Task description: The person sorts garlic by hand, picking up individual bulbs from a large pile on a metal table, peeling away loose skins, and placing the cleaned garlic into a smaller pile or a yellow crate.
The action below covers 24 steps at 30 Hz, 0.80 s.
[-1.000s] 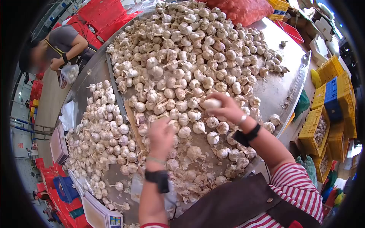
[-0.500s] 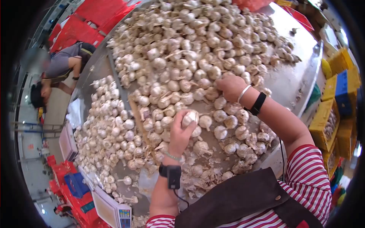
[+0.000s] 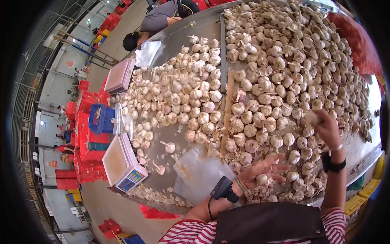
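Observation:
My left hand [image 3: 258, 171] is low at the near side of the table, palm turned up and fingers loosely spread. A pale garlic bulb [image 3: 264, 179] lies against its palm and fingers. My right hand [image 3: 327, 129] is farther right, above the large heap of garlic [image 3: 284, 61], its fingers closed around another garlic bulb [image 3: 312, 118] that is slightly blurred. Loose papery skins and several bulbs lie on the metal table between and below my hands.
A wooden strip [image 3: 228, 110] and a metal bar [image 3: 223, 53] divide the heap from a whiter garlic pile [image 3: 183, 89]. Two scales [image 3: 122, 160] stand at the left edge, near a plastic sheet [image 3: 203, 173] and a blue basket [image 3: 101, 118]. Another person [image 3: 160, 20] is across the table.
The view has swung left, showing more of the scales and floor. My left hand has loosened its fingers around its bulb. My right hand has lifted with a bulb in it.

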Tool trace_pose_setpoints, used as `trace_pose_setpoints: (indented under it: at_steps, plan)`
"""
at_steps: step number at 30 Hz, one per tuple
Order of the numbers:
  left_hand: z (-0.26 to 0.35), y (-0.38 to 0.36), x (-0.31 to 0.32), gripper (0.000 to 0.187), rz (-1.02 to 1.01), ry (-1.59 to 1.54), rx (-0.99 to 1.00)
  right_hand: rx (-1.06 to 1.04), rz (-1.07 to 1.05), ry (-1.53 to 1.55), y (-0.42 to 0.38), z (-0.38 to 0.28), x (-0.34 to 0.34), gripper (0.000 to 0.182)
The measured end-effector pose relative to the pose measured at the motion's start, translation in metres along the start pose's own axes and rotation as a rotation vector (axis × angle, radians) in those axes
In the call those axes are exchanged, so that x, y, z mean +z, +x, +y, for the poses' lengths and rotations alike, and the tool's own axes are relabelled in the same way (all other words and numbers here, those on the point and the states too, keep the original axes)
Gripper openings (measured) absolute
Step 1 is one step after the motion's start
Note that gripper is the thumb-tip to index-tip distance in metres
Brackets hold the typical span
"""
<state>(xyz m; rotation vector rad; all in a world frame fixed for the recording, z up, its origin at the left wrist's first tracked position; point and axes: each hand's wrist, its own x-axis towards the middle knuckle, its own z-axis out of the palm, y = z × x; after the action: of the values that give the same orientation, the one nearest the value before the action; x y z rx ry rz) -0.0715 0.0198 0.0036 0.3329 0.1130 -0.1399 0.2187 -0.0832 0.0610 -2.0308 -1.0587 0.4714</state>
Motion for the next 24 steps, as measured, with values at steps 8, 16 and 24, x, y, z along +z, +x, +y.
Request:
trace_pose_setpoints:
  at_steps: [8,16,24]
  plan:
    - [0.000,-0.011,0.000,0.076,0.474,-0.399,0.221,-0.590,-0.491,0.018,-0.058,-0.111,0.076,0.066]
    - [0.183,-0.106,-0.026,0.043,0.633,-0.014,0.916,-0.392,-0.329,-0.038,-0.031,-0.067,0.065,0.043]
    - [0.157,-0.035,-0.045,0.018,1.080,1.834,0.713,-0.335,-0.372,-0.440,0.039,-0.028,0.128,0.040]
